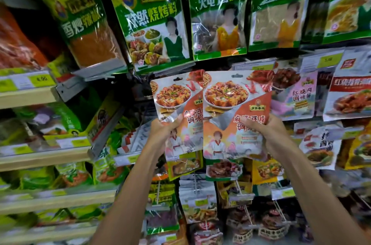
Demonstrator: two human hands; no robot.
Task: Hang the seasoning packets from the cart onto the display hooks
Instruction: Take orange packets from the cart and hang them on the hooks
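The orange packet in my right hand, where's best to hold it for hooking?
Hold the orange packet by its lower half, coming from below, as the right hand does. It stands upright with the hang hole at the top, so a low grip should keep that hole clear.

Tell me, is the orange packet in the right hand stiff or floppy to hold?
Probably bendy yet not limp: the orange packet stands upright above the right hand gripping its edge. Likely light, since one hand holds it up. Its glossy film shows glare, so it may be slippery.
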